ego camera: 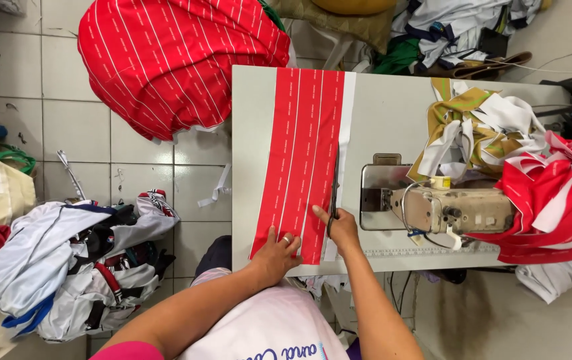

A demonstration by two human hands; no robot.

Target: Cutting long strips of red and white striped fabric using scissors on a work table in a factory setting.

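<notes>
Head view, right hand [342, 227] gripping scissors [334, 193], red striped fabric [299, 153]

Left hand [278, 248] flat; right hand [340, 225] fingers curled.

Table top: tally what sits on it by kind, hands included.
Red striped fabric strip: 1
Scissors: 1
Sewing machine: 1
Heap of red, white and gold cloth: 1
Hands, left hand and right hand: 2
Total: 6
</notes>
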